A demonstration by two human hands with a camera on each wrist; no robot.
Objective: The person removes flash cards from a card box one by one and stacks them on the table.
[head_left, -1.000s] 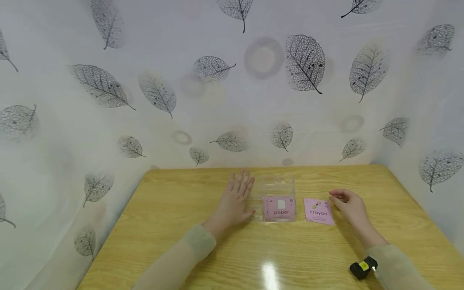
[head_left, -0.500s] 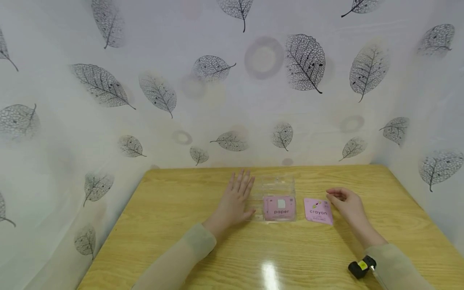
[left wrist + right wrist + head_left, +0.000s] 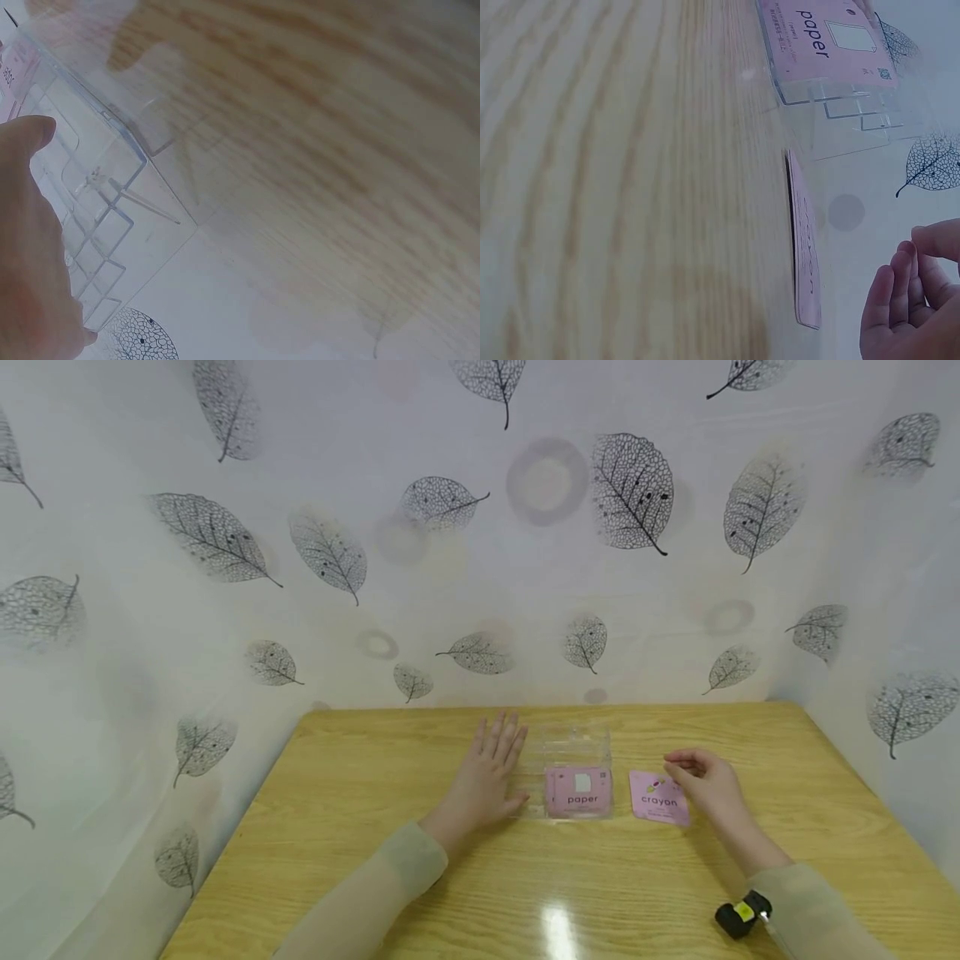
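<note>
A tiered clear plastic card holder (image 3: 573, 747) stands on the table, with a pink card marked "paper" (image 3: 582, 797) in front. My left hand (image 3: 483, 777) lies along the holder's left side with straight, spread fingers; in the left wrist view its thumb overlaps the clear plastic (image 3: 112, 187). Right of the holder, a pink "crayon" card (image 3: 660, 808) lies flat, a thin slab in the right wrist view. Over its upper right corner is my right hand (image 3: 708, 781), fingers loosely bent, thumb tip close to the fingertips (image 3: 905, 246), nothing visible between them.
The wooden table (image 3: 337, 777) runs back to a pale curtain (image 3: 480, 568) printed with leaves, which also closes off both sides. A small black device (image 3: 742, 914) with a yellow patch is worn at my right wrist.
My right hand has moved a little to the left, from beside the crayon card to over its upper right corner. The left hand, the holder and the cards stay where they were.
</note>
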